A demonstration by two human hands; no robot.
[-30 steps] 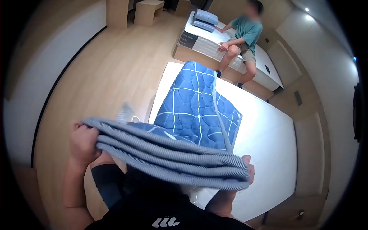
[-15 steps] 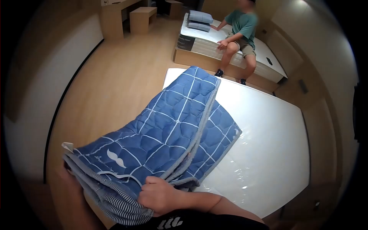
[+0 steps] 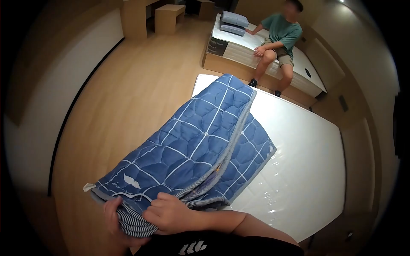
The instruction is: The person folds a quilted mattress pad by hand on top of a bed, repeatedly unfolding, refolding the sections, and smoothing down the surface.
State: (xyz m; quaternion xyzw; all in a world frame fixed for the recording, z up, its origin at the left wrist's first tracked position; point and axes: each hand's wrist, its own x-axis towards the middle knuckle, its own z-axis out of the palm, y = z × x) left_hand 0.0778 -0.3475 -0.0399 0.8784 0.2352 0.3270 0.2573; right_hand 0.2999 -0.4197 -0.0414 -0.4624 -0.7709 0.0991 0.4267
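Note:
A blue quilted pad (image 3: 192,123) with white grid lines and a grey striped edge lies partly folded across the white mattress (image 3: 299,153), its near end raised toward my body. My right hand (image 3: 167,213) is closed on the striped edge at the near end. Just left of it, my left hand (image 3: 114,219) wraps round the bunched striped layers, its fingers partly hidden by the fabric. A white moustache print shows near the pad's lower left corner, where a small white tag sticks out.
Beyond the mattress, a person (image 3: 282,38) in a green shirt sits on a second bed (image 3: 239,53). Two folded grey-blue bundles (image 3: 233,23) and a dark object (image 3: 308,73) lie on that bed. A wooden stool (image 3: 169,20) stands at the back, and wood flooring (image 3: 124,102) runs along the left.
The striped edge has come down from a wide stretch between both hands to a bunch near my body. My left hand has moved right, closer to my right hand.

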